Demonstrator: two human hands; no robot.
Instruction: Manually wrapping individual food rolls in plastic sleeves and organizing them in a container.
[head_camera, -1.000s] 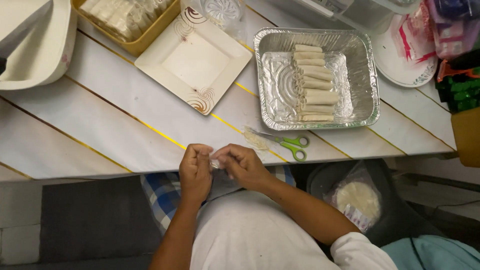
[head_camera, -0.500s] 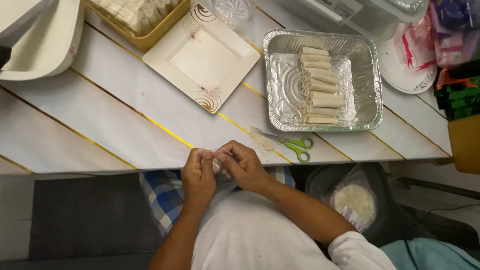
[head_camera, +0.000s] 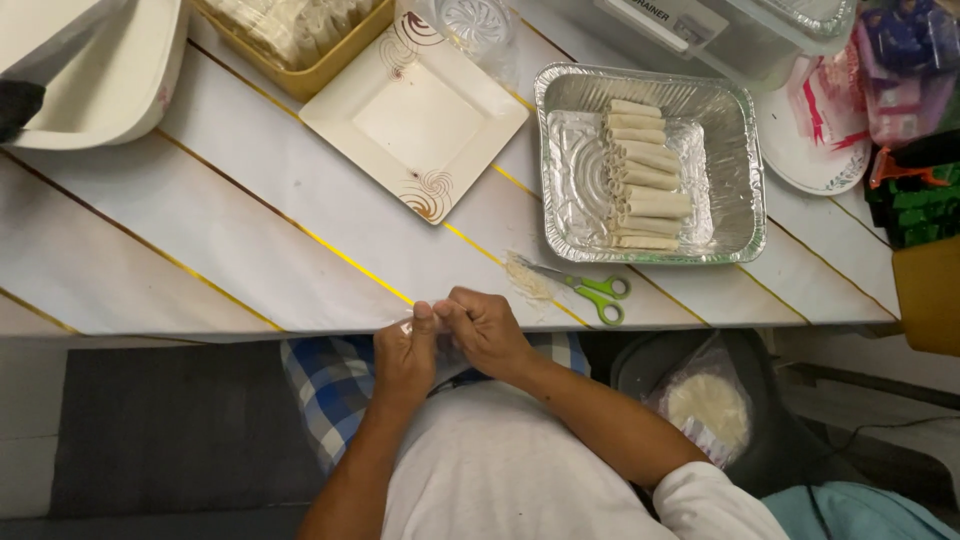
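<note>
I see both hands drawn in close at the near edge of the table, fingertips meeting: the left hand and the right hand are pinched together on a small pale, translucent scrap that shows only as a sliver between the thumbs, so I cannot tell its shape or which way it runs. Forearms angle up from my lap. Beyond the hands, a foil tray holds a stack of pale rolls lying crosswise, their long axes left to right. Green-handled scissors lie just in front of the tray, blades pointing left. A square cream plate sits bare, and a yellow tray holds pale wrappers.
</note>
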